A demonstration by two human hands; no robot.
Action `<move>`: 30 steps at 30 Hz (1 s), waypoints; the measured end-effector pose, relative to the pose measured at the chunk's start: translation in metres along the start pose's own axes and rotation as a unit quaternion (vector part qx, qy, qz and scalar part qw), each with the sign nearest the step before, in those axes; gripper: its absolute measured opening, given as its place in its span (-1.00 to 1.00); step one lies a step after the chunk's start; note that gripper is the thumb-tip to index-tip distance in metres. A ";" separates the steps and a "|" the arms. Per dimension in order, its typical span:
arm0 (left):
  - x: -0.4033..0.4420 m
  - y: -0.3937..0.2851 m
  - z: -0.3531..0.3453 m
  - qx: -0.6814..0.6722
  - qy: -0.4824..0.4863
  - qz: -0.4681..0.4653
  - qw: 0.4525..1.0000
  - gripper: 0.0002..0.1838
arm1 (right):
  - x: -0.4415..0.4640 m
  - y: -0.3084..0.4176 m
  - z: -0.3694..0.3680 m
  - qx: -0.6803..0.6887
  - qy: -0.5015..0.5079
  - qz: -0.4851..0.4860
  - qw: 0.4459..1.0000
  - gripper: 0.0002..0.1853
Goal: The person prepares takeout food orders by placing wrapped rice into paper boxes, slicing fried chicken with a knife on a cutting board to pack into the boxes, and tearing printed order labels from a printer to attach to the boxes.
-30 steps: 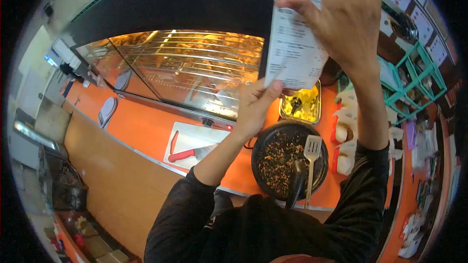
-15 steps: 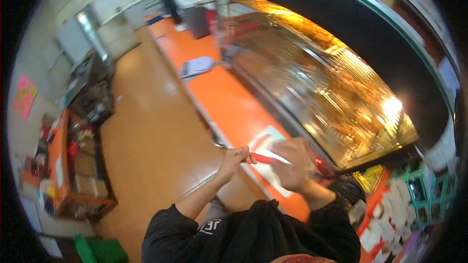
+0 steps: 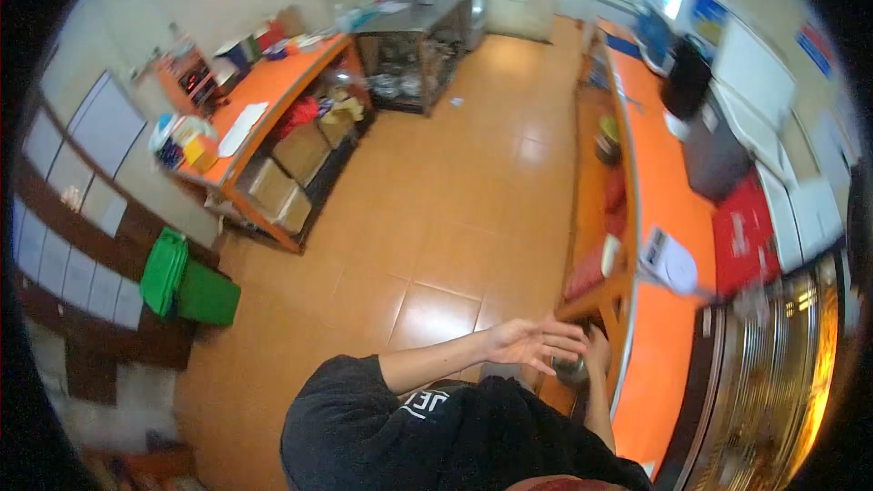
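Note:
My left hand (image 3: 538, 342) is stretched out over the floor beside the counter, its fingers apart and nothing in it. Just beyond its fingertips, my right hand (image 3: 597, 351) reaches down at the counter's near side, below the orange top. A rounded, shiny, greyish thing (image 3: 570, 371) sits beside the right hand, partly covered by my left fingers. Whether the right hand touches or grips it cannot be made out, because its fingers are largely hidden. The red-handled tool is not visible.
The long orange counter (image 3: 671, 355) runs along my right, bearing a white scale (image 3: 670, 261), a red box (image 3: 746, 235) and a lit glass display case (image 3: 773, 373). At left stand an orange shelf table (image 3: 305, 77) and a green bin (image 3: 205, 291). Tiled floor (image 3: 427, 218) lies between.
My view has swung left. The red-handled tool that was between my hands is out of sight. My left hand has opened, and my right hand has gone from over the countertop to below its edge.

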State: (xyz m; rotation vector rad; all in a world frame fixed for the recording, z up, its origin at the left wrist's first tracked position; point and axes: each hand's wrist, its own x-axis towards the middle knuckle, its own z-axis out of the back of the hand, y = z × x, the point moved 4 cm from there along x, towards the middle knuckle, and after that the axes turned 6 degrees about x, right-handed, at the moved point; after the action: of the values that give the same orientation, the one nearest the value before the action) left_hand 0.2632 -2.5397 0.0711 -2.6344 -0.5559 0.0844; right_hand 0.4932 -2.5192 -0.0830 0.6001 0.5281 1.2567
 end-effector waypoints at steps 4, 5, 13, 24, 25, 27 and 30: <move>0.040 -0.078 0.127 0.404 -0.225 -0.116 0.879 -0.65 | 0.105 -0.091 -0.021 0.159 0.078 -0.163 0.971 -0.86; 0.036 -0.111 0.164 0.471 -0.302 -0.157 0.814 -0.74 | 0.144 -0.095 -0.042 0.114 0.090 -0.102 0.984 -0.84; -0.102 -0.311 0.326 0.459 -0.573 -0.236 0.637 -0.76 | 0.487 0.228 -0.274 -0.005 0.231 0.275 0.933 -0.66; -0.452 -0.513 0.474 0.372 -0.859 0.015 0.352 -0.78 | 0.435 0.728 -0.681 0.180 0.496 0.508 0.681 -0.67; -0.475 -0.543 0.481 0.387 -0.860 0.003 0.332 -0.75 | 0.413 0.778 -0.665 -0.007 0.448 0.612 0.652 -0.68; -0.509 -0.596 0.476 0.418 -0.869 -0.070 0.255 -0.62 | 0.414 0.842 -0.682 -0.019 0.457 0.576 0.678 -0.74; -0.572 -0.644 0.462 0.395 -0.892 -0.125 0.181 -0.38 | 0.470 0.907 -0.776 0.210 0.444 0.606 0.626 -0.77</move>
State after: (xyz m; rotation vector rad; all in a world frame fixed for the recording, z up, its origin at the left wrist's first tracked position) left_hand -0.5685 -2.0485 -0.0813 -0.0897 -0.9334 2.4837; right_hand -0.5582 -1.7851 -0.0595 0.7040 1.3998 2.8377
